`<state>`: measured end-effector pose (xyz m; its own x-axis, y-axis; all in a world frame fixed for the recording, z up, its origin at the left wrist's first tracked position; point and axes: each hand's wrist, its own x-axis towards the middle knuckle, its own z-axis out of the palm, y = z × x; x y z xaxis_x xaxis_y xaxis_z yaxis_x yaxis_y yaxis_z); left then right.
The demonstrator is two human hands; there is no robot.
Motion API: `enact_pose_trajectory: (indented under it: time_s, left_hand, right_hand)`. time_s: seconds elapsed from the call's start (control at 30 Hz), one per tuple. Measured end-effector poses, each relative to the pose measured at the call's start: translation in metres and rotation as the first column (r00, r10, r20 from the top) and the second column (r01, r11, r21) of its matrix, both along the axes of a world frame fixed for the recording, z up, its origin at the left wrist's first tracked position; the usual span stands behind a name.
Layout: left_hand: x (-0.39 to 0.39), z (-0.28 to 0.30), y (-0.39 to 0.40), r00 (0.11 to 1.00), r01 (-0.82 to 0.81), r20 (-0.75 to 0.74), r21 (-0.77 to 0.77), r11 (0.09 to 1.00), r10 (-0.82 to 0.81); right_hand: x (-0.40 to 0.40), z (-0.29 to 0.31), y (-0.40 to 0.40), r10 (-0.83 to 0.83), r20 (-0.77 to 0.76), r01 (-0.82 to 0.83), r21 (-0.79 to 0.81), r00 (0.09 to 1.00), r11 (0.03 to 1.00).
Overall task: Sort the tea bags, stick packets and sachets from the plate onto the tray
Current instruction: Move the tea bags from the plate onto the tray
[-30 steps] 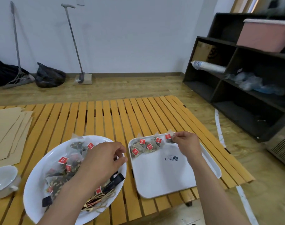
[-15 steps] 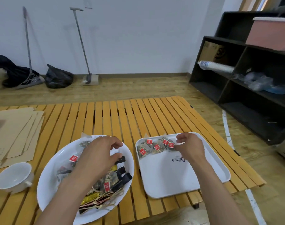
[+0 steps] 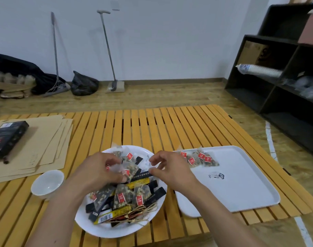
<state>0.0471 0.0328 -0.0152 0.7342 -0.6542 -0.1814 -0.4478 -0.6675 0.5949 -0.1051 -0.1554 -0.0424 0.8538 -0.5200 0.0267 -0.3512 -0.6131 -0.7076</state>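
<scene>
A round white plate holds a heap of clear tea bags with red tags, black stick packets and yellow sachets. My left hand is over the plate's left half, fingers closed on a clear tea bag. My right hand hovers over the plate's right rim with fingers spread and nothing in them. To the right lies a white rectangular tray with a row of several tea bags along its far left edge.
The slatted orange table also carries a small white cup left of the plate, a stack of brown paper sheets and a black box on them. A dark shelf unit stands at the right.
My right hand left the tea bags on the tray and moved left over the plate. My left hand has closed on a tea bag. The view has shifted left.
</scene>
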Motion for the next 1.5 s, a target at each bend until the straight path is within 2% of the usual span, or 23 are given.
enact_pose_trajectory:
  time_s: [0.17,0.37,0.47,0.6,0.8,0.93,1.03,1.1,1.3,1.5]
  left_hand:
    - [0.003,-0.004,-0.007,0.999,0.01,0.047,-0.085,0.996,-0.006]
    - [-0.003,0.001,-0.013,0.998,0.05,-0.026,-0.244,0.969,-0.058]
    - [-0.004,0.001,-0.014,0.997,0.05,-0.035,-0.3,0.952,-0.064]
    - [-0.003,0.001,-0.014,1.0,0.023,-0.007,-0.314,0.949,-0.026]
    - [0.0,-0.003,-0.017,0.999,-0.036,0.005,-0.317,0.948,0.039]
    - [-0.001,-0.002,-0.017,0.997,-0.064,0.011,-0.335,0.94,0.072]
    - [-0.005,-0.001,-0.021,0.998,-0.055,0.017,-0.334,0.941,0.064]
    - [-0.009,-0.001,-0.027,0.999,-0.034,0.018,-0.329,0.944,0.042]
    - [-0.035,-0.001,-0.059,0.995,0.077,0.087,-0.294,0.953,-0.053]
    - [-0.056,0.0,-0.087,0.983,0.153,0.145,-0.314,0.937,-0.111]
  right_hand:
    - [0.007,-0.003,0.009,0.026,0.019,-0.024,-0.059,0.999,0.998]
    - [0.015,-0.011,0.017,0.136,-0.027,-0.138,-0.164,0.99,0.977]
    - [0.021,-0.015,0.022,0.145,-0.006,-0.144,-0.197,0.989,0.97]
    - [0.025,-0.017,0.022,0.118,0.059,-0.104,-0.196,0.991,0.975]
    - [0.028,-0.018,0.026,0.167,0.008,-0.161,-0.222,0.986,0.962]
    - [0.024,-0.009,0.015,0.046,0.107,-0.044,-0.021,0.993,0.999]
    - [0.014,0.003,-0.002,-0.013,0.162,-0.017,0.177,0.987,0.984]
    - [0.004,0.01,-0.014,-0.078,0.184,0.03,0.251,0.98,0.967]
    - [-0.037,0.021,-0.069,-0.358,0.235,0.26,0.364,0.904,0.894]
    - [-0.092,0.012,-0.144,-0.641,0.215,0.591,0.257,0.737,0.765]
